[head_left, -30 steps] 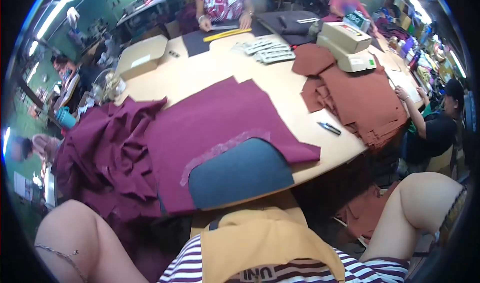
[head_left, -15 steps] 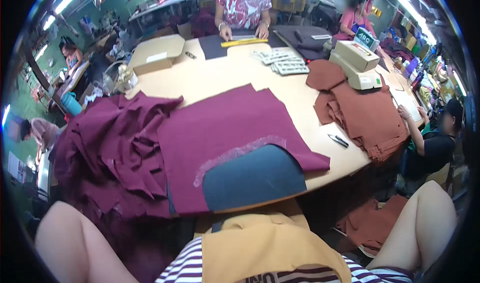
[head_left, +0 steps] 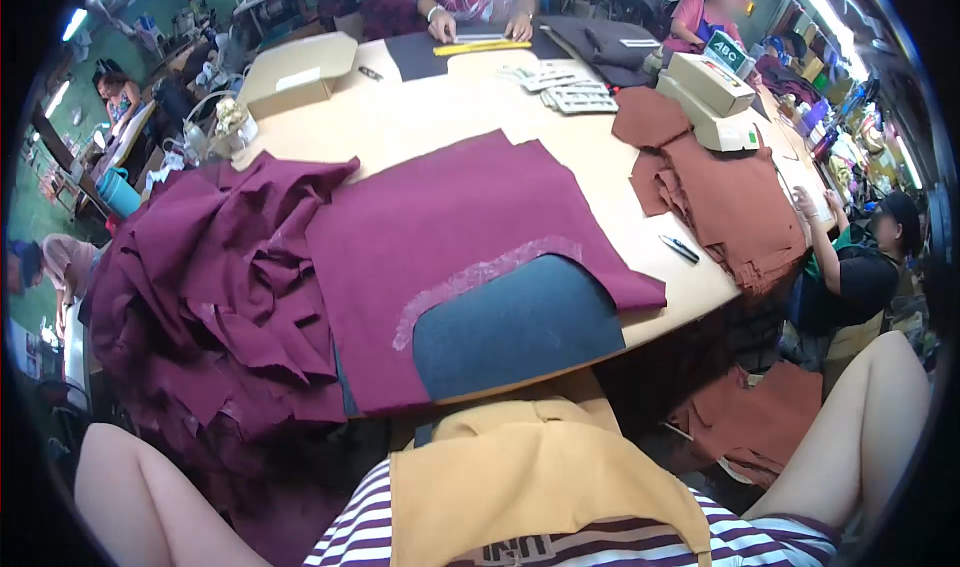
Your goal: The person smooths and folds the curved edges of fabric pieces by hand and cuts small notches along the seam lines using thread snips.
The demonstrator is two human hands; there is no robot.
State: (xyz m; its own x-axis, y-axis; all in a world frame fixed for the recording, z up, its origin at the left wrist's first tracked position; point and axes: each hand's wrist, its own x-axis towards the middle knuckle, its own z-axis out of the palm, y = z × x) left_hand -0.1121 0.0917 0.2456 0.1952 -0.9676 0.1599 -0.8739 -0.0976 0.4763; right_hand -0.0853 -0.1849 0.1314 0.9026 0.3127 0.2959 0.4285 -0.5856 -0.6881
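Observation:
Neither of my hands shows. My bare bent arms rise at the lower left [head_left: 150,497] and lower right [head_left: 860,437], their hands outside the picture. Before me a maroon cloth piece [head_left: 450,217] lies flat on the pale table [head_left: 400,112], with a whitish curved strip [head_left: 480,282] along its cut-out edge. A dark blue-grey surface [head_left: 520,322] shows inside that curve. Crumpled maroon cloth [head_left: 230,277] is heaped at the left and hangs over the edge. Small dark snips [head_left: 680,248] lie to the right.
Rust-coloured cloth pieces [head_left: 735,202] are stacked at the right, with cardboard boxes [head_left: 710,85] behind. An open carton [head_left: 295,77] stands at the back left. Across the table, a person's hands [head_left: 480,29] are by a yellow ruler [head_left: 482,48]. Another person [head_left: 860,262] sits at the right.
The view has shifted slightly as the head moved. My arms have changed position a little, with my hands still out of sight. The cloth on the table lies as before.

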